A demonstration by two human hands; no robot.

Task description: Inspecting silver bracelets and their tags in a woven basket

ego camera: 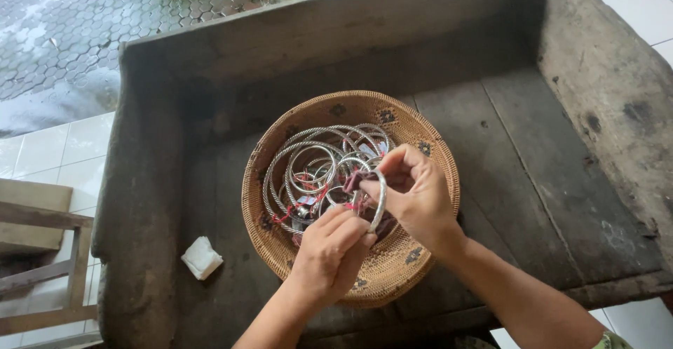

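Basket (410,261) holds silver bangles (315,163).

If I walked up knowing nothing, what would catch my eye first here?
Probably the round woven basket on the dark wooden bench, heaped with silver bangles. Above it, the left hand and right hand together hold one bangle. A crumpled white tissue lies left of the basket.

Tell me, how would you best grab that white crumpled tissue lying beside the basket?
Pinch the white crumpled tissue at its raised top folds, coming straight down from above. It lies alone on the dark wooden tray floor, left of the woven basket, with free space around it, and its soft puffed shape probably gives fingers easy purchase.
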